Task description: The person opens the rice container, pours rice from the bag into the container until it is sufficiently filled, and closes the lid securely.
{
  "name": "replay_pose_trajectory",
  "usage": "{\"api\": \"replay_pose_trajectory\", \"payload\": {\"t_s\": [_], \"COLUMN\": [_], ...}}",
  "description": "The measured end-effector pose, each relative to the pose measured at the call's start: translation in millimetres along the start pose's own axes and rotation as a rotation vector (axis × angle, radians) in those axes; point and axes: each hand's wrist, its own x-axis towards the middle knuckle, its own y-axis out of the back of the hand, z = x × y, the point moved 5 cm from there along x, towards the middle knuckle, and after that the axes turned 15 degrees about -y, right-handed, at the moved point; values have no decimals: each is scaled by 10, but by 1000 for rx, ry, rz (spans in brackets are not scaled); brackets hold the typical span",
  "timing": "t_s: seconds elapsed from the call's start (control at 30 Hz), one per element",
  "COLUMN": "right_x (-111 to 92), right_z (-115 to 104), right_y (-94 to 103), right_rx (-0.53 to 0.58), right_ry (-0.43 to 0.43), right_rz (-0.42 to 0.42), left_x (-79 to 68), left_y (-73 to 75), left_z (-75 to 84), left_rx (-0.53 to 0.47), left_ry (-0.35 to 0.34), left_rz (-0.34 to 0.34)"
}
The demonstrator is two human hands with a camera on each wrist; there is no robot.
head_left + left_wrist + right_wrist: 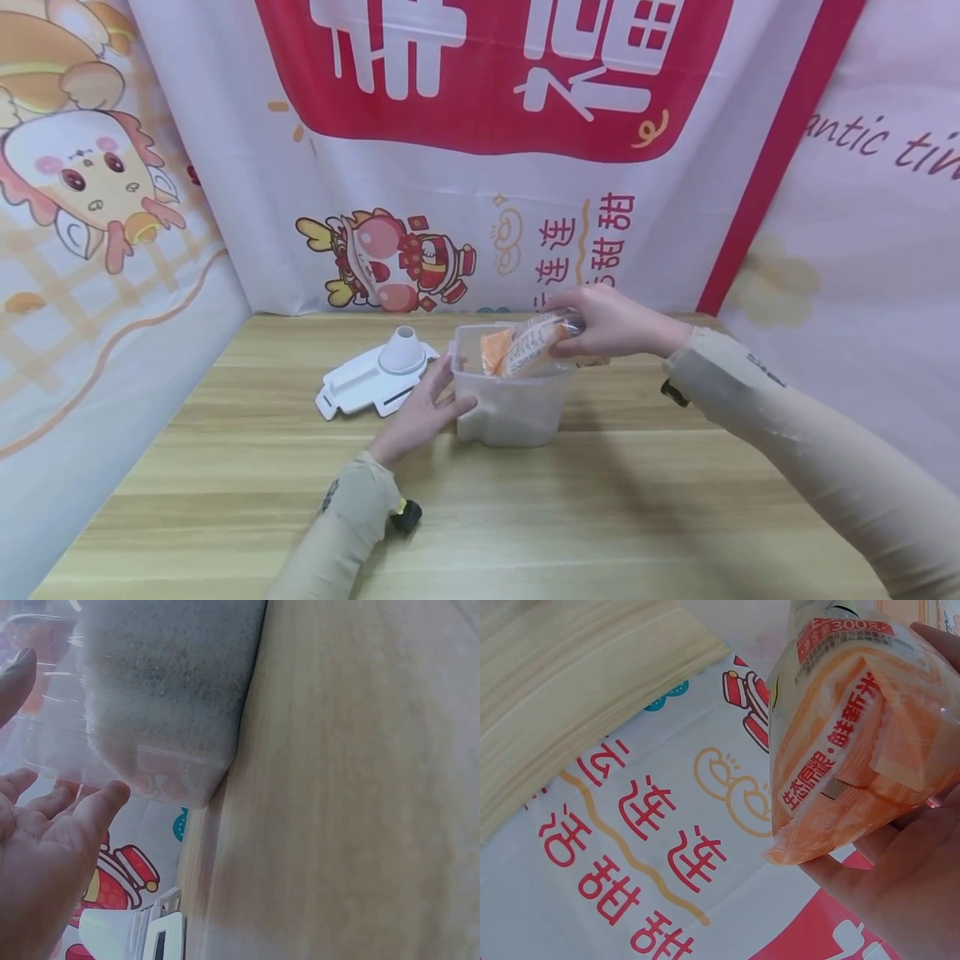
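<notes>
A translucent plastic container stands on the table, with pale grains, like rice, visible through its wall in the left wrist view. My left hand holds its left corner, thumb across the front wall and fingers along the side. Over the open top, my right hand grips an orange and clear printed rice bag. The bag is tilted, its orange end low inside the rim. Close up in the right wrist view, the bag is creased, with red lettering. Whether grains are leaving it is hidden.
Left of the container lies a white lid with a cone-shaped white piece standing on it. Behind the wooden table hangs a printed cloth. More cloth hangs along the right side.
</notes>
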Motion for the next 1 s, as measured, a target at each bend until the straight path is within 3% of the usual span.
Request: {"api": "replay_pose_trajectory", "payload": {"t_s": [0.47,1.0], "right_x": [12,6], "right_z": [17,13], "right_y": [-13,-10], "right_rx": [6,-6], "right_ry": [-15,-2], "right_rz": [7,10], "left_x": [-2,4], "left_y": [0,6], "left_z": [56,-5], "left_rx": [-12,-7], "left_ry": [18,17], "left_rz": [-23,-14]}}
